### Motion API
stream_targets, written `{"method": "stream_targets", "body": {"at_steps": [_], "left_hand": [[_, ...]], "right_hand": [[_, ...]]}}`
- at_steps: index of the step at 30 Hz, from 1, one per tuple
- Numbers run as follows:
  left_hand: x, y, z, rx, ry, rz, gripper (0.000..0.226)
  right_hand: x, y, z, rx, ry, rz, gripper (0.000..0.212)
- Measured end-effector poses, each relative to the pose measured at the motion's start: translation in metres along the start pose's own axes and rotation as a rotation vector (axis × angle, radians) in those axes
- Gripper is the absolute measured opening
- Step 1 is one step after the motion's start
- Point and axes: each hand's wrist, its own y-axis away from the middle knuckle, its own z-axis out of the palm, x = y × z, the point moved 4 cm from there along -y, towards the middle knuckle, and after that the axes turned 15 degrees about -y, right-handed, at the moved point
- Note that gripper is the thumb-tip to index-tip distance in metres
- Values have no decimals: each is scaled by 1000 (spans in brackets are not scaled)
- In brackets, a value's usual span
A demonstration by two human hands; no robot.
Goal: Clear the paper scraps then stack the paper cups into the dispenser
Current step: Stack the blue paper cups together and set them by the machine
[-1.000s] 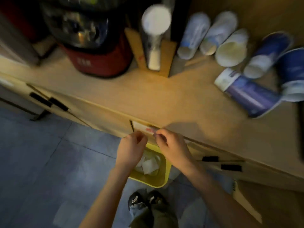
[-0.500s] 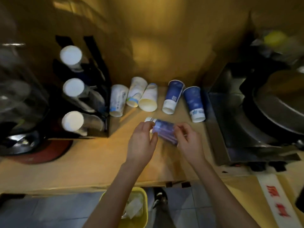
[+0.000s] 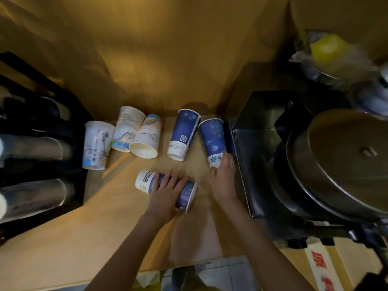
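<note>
Several paper cups lie on their sides on the wooden counter (image 3: 84,238). My left hand (image 3: 165,190) rests over a blue cup (image 3: 186,196) lying nearest me, fingers wrapped on its side. My right hand (image 3: 222,177) grips the white base of another blue cup (image 3: 213,137) beside the steel machine. A third blue cup (image 3: 182,133) lies between them at the back. Three white cups (image 3: 96,143) (image 3: 128,127) (image 3: 147,137) lie left of it. The black cup dispenser (image 3: 39,156) stands at the far left with stacked cups in its tubes.
A steel machine (image 3: 262,133) with a large round lid (image 3: 346,160) fills the right side. A wall closes the back of the counter. A yellow bin's rim (image 3: 151,282) shows below the counter's front edge. A bagged yellow object (image 3: 327,47) sits top right.
My view rose from the bin to the counter. Both hands left the paper scrap, went to the nearest blue cup, and my right hand then moved on to the blue cup by the machine.
</note>
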Motion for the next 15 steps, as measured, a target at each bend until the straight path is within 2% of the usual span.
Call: {"method": "stream_targets", "body": {"at_steps": [3,8,12,15], "left_hand": [[-2,-4,18,12,61,-53,95],[-3,-6,22,8,150,-84,82],[-2,-5,22,16,159,-94,79],[-2,-5,22,49,163,-88,82]], "right_hand": [[8,-18,9,14,96,44,59],[9,-39,17,98,178,173,70],[17,-36,21,78,183,265,70],[21,-25,17,64,203,252,73]]}}
